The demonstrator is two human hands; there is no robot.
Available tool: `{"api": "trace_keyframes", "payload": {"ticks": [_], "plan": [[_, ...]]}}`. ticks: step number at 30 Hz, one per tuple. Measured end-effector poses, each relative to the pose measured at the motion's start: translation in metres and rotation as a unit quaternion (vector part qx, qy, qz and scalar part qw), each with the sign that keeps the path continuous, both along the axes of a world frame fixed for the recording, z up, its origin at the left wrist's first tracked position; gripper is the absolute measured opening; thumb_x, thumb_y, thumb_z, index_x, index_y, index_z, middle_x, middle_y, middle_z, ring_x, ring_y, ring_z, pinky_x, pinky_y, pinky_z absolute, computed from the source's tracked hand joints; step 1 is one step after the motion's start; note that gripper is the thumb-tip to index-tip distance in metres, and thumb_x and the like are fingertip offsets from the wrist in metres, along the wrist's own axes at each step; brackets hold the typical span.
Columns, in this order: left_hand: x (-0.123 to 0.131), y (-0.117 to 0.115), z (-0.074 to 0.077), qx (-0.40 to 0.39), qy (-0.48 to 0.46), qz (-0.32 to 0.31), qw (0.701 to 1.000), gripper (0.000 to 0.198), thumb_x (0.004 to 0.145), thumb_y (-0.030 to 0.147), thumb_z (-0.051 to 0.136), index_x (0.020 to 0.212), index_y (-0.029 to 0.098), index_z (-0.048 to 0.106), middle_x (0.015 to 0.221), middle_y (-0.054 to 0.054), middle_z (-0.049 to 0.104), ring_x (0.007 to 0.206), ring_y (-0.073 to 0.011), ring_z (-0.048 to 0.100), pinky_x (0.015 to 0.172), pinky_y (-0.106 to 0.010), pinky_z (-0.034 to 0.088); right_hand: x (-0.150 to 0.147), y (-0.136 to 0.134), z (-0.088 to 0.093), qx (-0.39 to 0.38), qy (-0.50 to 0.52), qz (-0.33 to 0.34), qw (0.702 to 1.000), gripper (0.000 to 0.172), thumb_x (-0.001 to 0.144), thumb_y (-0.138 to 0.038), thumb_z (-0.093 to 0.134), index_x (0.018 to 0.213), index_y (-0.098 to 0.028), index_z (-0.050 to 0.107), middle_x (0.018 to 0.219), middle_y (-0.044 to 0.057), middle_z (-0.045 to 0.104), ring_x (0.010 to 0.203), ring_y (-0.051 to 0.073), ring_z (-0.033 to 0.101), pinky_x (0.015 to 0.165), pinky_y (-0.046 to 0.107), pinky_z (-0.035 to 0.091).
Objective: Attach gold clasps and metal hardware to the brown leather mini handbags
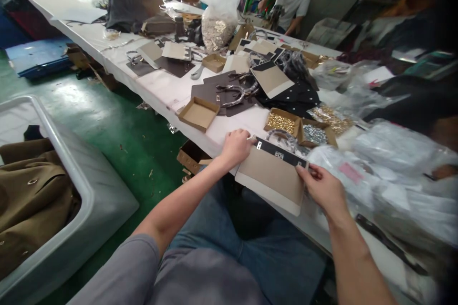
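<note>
A beige bag panel [270, 174] with a black upper band, small metal fittings and a pale lower strip is held over the table's near edge. My left hand [236, 147] is closed on its upper left corner. At the upper right corner my right hand [324, 186] pinches it, thumb on the near face. Behind the panel's top edge rises a curved, plastic-wrapped handle [282, 137]; whether it is joined to the panel I cannot tell. Just beyond stand a cardboard box of gold-coloured hardware [282, 121] and a box of silver-coloured hardware [314, 134].
An open cardboard tray [199, 113] lies near the table edge. Dark panels [207, 90] and wrapped handles are spread beyond it. Plastic bags [397, 152] crowd the right. A grey bin [103, 200] with brown material stands at left. Another person [291, 2] is at the back.
</note>
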State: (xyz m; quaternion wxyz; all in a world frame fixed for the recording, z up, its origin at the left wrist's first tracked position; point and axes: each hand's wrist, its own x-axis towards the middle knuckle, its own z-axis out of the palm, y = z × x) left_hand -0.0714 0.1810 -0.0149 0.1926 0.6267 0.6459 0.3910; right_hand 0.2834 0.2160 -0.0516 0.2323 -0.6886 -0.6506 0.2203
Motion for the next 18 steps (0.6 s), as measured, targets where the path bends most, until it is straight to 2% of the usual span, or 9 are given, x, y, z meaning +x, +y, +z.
{"api": "trace_keyframes", "payload": {"ticks": [3, 5, 9, 11, 13, 14, 15, 17, 18], "plan": [[-0.019, -0.037, -0.008, 0.097, -0.114, 0.077, 0.986, 0.028, 0.119, 0.039, 0.056, 0.116, 0.019, 0.075, 0.124, -0.017, 0.079, 0.124, -0.0309, 0.07, 0.114, -0.044, 0.046, -0.008, -0.007, 0.01, 0.021, -0.014, -0.007, 1.0, 0.079, 0.089, -0.08, 0.075, 0.138, -0.018, 0.08, 0.111, 0.019, 0.084, 0.097, 0.038, 0.079, 0.097, 0.053, 0.06], [-0.04, -0.068, -0.021, 0.107, -0.182, 0.166, 0.963, 0.032, 0.118, 0.046, 0.056, 0.112, 0.021, 0.074, 0.116, -0.014, 0.079, 0.115, -0.0294, 0.07, 0.108, -0.041, 0.049, -0.015, -0.016, 0.024, 0.092, -0.056, 0.003, 0.994, 0.076, 0.093, -0.077, 0.073, 0.138, -0.016, 0.079, 0.117, 0.023, 0.082, 0.107, 0.042, 0.078, 0.102, 0.056, 0.059], [-0.081, -0.128, -0.074, 0.005, -0.27, 0.298, 0.915, 0.038, 0.112, 0.053, 0.06, 0.1, 0.021, 0.075, 0.098, -0.009, 0.078, 0.094, -0.0249, 0.07, 0.091, -0.036, 0.053, -0.038, -0.058, 0.059, 0.28, -0.09, 0.001, 0.956, 0.064, 0.102, -0.065, 0.072, 0.145, -0.018, 0.077, 0.143, 0.026, 0.076, 0.143, 0.048, 0.067, 0.122, 0.062, 0.051], [-0.093, -0.15, -0.105, -0.058, -0.321, 0.32, 0.89, 0.041, 0.106, 0.057, 0.067, 0.092, 0.02, 0.074, 0.092, -0.008, 0.077, 0.089, -0.0233, 0.069, 0.083, -0.033, 0.053, -0.061, -0.094, 0.068, 0.285, -0.054, -0.012, 0.957, 0.05, 0.103, -0.061, 0.074, 0.141, -0.029, 0.08, 0.141, 0.02, 0.078, 0.139, 0.049, 0.07, 0.125, 0.065, 0.05], [-0.096, -0.165, -0.131, -0.129, -0.419, 0.321, 0.839, 0.045, 0.102, 0.062, 0.073, 0.09, 0.018, 0.071, 0.09, -0.01, 0.077, 0.082, -0.0213, 0.07, 0.073, -0.03, 0.052, -0.097, -0.136, 0.063, 0.194, -0.002, 0.008, 0.981, 0.041, 0.1, -0.062, 0.077, 0.133, -0.037, 0.082, 0.128, 0.017, 0.082, 0.126, 0.05, 0.075, 0.119, 0.069, 0.055], [-0.096, -0.17, -0.14, -0.159, -0.479, 0.318, 0.802, 0.047, 0.1, 0.063, 0.075, 0.091, 0.017, 0.07, 0.09, -0.011, 0.077, 0.078, -0.0206, 0.07, 0.068, -0.029, 0.051, -0.12, -0.157, 0.053, 0.102, 0.048, 0.049, 0.992, 0.039, 0.1, -0.065, 0.077, 0.128, -0.039, 0.083, 0.121, 0.015, 0.083, 0.117, 0.048, 0.078, 0.111, 0.068, 0.06], [-0.094, -0.174, -0.147, -0.18, -0.536, 0.312, 0.763, 0.048, 0.101, 0.063, 0.076, 0.093, 0.016, 0.069, 0.092, -0.013, 0.078, 0.075, -0.0201, 0.071, 0.064, -0.028, 0.051, -0.146, -0.175, 0.039, -0.028, 0.126, 0.119, 0.984, 0.04, 0.098, -0.067, 0.079, 0.126, -0.038, 0.083, 0.117, 0.013, 0.084, 0.11, 0.046, 0.08, 0.101, 0.065, 0.066], [-0.09, -0.183, -0.155, -0.191, -0.622, 0.292, 0.701, 0.046, 0.104, 0.06, 0.075, 0.098, 0.014, 0.069, 0.097, -0.016, 0.079, 0.072, -0.0199, 0.074, 0.06, -0.028, 0.051, -0.201, -0.198, 0.0, -0.24, 0.286, 0.178, 0.91, 0.059, 0.094, -0.069, 0.083, 0.14, -0.033, 0.077, 0.131, 0.013, 0.083, 0.115, 0.043, 0.081, 0.093, 0.06, 0.071], [-0.089, -0.189, -0.158, -0.192, -0.648, 0.278, 0.683, 0.045, 0.106, 0.058, 0.073, 0.101, 0.013, 0.069, 0.1, -0.018, 0.081, 0.072, -0.0201, 0.075, 0.06, -0.028, 0.052, -0.228, -0.202, -0.021, -0.294, 0.33, 0.174, 0.88, 0.071, 0.091, -0.069, 0.087, 0.148, -0.03, 0.071, 0.142, 0.014, 0.08, 0.119, 0.042, 0.08, 0.097, 0.059, 0.072]]}}
